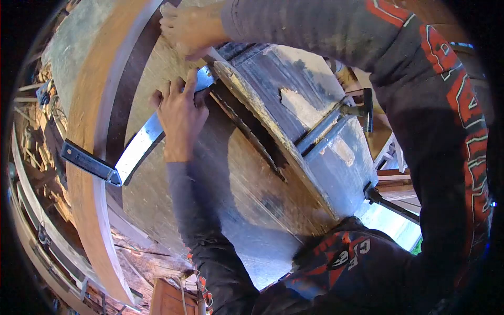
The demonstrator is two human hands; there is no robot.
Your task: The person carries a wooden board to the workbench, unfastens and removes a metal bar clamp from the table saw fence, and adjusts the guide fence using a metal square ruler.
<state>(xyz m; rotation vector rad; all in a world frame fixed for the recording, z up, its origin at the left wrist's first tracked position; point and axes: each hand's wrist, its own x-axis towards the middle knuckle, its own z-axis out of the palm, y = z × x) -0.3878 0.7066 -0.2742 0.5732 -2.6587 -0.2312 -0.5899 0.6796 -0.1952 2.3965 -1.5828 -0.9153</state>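
Note:
My left hand (pixel 181 118) lies over the steel blade of a try square (pixel 137 149), fingers spread across it and pressing it down. The square's black handle (pixel 86 160) crosses a long wooden board (pixel 86 105), which looks bowed in this wide view. The blade reaches from the board over the worn wooden bench top (pixel 226 194). My right hand (pixel 191 29) is at the top, near the board's dark inner side, with its fingers curled. Whatever those fingers hold, if anything, is hidden.
A long slot (pixel 252 134) runs through the bench beside a rough-edged plank (pixel 278 136). Metal bars (pixel 325 128) and a black handle (pixel 368 110) lie to the right. Wood scraps (pixel 44 131) are heaped on the left. Another dark bar (pixel 394 205) projects at the lower right.

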